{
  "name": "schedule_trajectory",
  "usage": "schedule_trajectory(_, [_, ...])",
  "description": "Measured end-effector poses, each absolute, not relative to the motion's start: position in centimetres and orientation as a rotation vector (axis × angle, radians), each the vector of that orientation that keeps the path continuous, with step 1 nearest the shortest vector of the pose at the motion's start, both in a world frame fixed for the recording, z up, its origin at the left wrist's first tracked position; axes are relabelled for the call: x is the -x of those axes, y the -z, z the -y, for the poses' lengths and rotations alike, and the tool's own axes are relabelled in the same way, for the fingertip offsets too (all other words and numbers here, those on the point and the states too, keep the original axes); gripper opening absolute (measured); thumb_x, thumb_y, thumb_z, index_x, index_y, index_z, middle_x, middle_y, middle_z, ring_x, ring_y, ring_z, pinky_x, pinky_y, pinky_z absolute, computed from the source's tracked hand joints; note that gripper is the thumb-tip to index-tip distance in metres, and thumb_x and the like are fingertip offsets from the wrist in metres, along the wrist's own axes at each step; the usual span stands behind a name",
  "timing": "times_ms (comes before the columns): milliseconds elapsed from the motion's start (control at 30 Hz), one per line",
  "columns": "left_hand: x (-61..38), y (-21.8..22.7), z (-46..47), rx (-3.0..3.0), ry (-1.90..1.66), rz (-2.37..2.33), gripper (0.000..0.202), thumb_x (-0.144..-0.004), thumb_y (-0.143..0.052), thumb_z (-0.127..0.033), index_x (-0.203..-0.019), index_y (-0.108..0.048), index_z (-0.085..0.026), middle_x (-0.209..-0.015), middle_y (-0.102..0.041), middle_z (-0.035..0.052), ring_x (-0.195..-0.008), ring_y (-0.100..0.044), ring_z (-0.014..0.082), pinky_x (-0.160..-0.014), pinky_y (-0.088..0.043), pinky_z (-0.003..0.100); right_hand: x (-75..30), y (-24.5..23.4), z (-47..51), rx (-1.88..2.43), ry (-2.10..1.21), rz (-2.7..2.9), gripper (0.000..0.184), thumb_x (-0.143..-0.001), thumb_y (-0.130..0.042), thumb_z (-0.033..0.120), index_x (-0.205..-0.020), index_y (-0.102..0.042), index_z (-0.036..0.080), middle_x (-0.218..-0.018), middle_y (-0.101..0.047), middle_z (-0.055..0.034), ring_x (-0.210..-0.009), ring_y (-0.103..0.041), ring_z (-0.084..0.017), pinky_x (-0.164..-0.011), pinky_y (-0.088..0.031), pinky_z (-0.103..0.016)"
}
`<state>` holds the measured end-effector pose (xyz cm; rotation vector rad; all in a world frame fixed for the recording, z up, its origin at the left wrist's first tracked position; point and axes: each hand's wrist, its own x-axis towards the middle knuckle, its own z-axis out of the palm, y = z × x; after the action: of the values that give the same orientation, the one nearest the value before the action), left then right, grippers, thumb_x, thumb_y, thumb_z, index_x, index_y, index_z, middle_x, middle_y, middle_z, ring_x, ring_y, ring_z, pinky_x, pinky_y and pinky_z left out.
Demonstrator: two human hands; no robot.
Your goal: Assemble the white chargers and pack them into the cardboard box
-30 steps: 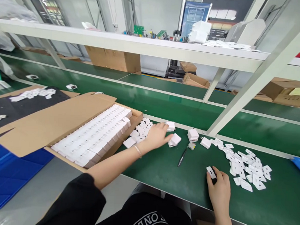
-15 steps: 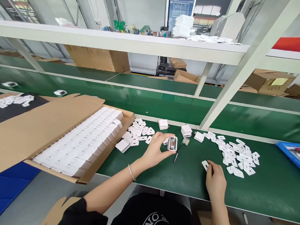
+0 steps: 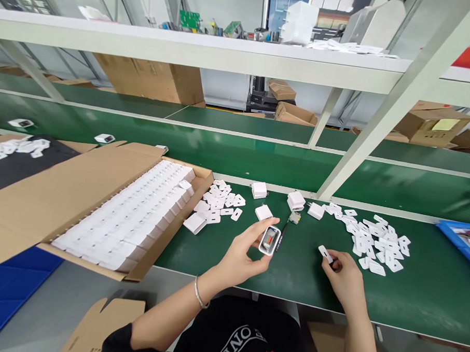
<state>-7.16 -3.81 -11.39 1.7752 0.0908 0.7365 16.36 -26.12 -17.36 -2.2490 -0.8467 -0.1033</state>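
Observation:
My left hand [image 3: 244, 253] grips a white charger housing [image 3: 269, 240] between thumb and fingers. Its open end faces me, and a grey and orange inner part shows inside. Lower right of it, my right hand [image 3: 345, 277] pinches a small white cover plate [image 3: 325, 253] with a slot, held tilted over the green bench. Behind the housing lie a thin black tweezers-like tool [image 3: 281, 237] and a small circuit part [image 3: 294, 217]. More white chargers [image 3: 296, 200] stand along the back of the bench.
Loose white plates lie in a left pile [image 3: 218, 198] and a right pile [image 3: 376, 242]. An open cardboard box [image 3: 201, 185] with rows of white chargers is at left. A blue tray [image 3: 456, 235] sits at far right. A slanted white post [image 3: 361, 145] rises behind.
My left hand has brought the housing lower and tilted it. The plate in my right hand has turned and risen slightly. The camera view has shifted a little.

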Motion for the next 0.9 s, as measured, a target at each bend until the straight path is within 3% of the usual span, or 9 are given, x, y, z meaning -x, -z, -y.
schedule_trajectory(133, [7.4, 11.5, 4.1, -1.688, -0.653, -0.066, 0.068, -0.084, -0.053, -0.004, -0.147, -0.042, -0.027, -0.140, -0.068, 0.0111, -0.118, -0.069, 0.0247, -0.094, -0.058, 0.036, -13.3, 12.9, 25.1, 1.978, 0.079, 1.062, 0.026, -0.096, -0.061, 0.041, -0.106, -0.076, 0.023, -0.094, -0.065, -0.0069, -0.070, -0.058, -0.018, -0.067, -0.055, -0.033])
schedule_trajectory(333, [7.4, 12.3, 4.9, -1.678, -0.517, -0.086, 0.038, -0.082, -0.053, -0.010, -0.118, -0.057, -0.022, -0.116, -0.073, 0.0087, -0.102, -0.069, 0.0238, -0.088, -0.054, 0.035, -7.8, 8.3, 23.0, 1.725, 0.102, 1.457, 0.029, -0.100, -0.064, 0.023, -0.127, -0.073, 0.028, -0.104, -0.063, -0.0086, -0.086, -0.065, -0.020, -0.074, -0.058, -0.034])
schedule_trajectory(467, [7.6, 12.5, 4.8, -1.746, -0.490, -0.088, 0.032, -0.089, -0.059, -0.029, -0.120, -0.058, -0.020, -0.110, -0.069, 0.0088, -0.095, -0.066, 0.0245, -0.082, -0.052, 0.034, -6.2, 7.8, 21.8, 1.670, 0.104, 1.611, 0.040, -0.102, -0.060, 0.017, -0.140, -0.067, 0.029, -0.104, -0.063, -0.0081, -0.089, -0.065, -0.020, -0.074, -0.059, -0.034])
schedule_trajectory(600, [7.8, 12.6, 4.7, -1.713, -0.456, 0.037, 0.049, -0.096, -0.057, -0.056, -0.127, -0.055, -0.019, -0.114, -0.066, 0.0101, -0.097, -0.064, 0.0265, -0.083, -0.050, 0.036, -5.8, 7.9, 21.1, 1.663, 0.076, 1.671, 0.043, -0.102, -0.057, 0.012, -0.142, -0.065, 0.028, -0.108, -0.062, -0.0081, -0.089, -0.064, -0.019, -0.076, -0.058, -0.033])
schedule_trajectory(767, [7.5, 13.1, 5.2, -1.622, -0.460, -0.035, 0.043, -0.108, -0.042, -0.058, -0.124, -0.054, -0.021, -0.115, -0.067, 0.0086, -0.097, -0.064, 0.0237, -0.086, -0.049, 0.035, -6.1, 9.3, 20.9, 1.720, -0.144, 1.505, 0.038, -0.108, -0.055, 0.030, -0.146, -0.062, 0.033, -0.110, -0.058, -0.0070, -0.090, -0.062, -0.019, -0.082, -0.057, -0.034])
schedule_trajectory(900, [7.1, 13.5, 5.7, -1.602, -0.551, -0.015, 0.042, -0.109, -0.041, -0.059, -0.123, -0.053, -0.022, -0.121, -0.068, 0.0096, -0.099, -0.066, 0.0232, -0.091, -0.050, 0.037, -5.9, 11.4, 20.6, 1.692, -0.490, 1.128, 0.048, -0.114, -0.028, 0.049, -0.144, -0.057, 0.026, -0.092, -0.060, -0.0034, -0.075, -0.057, -0.018, -0.068, -0.051, -0.031])
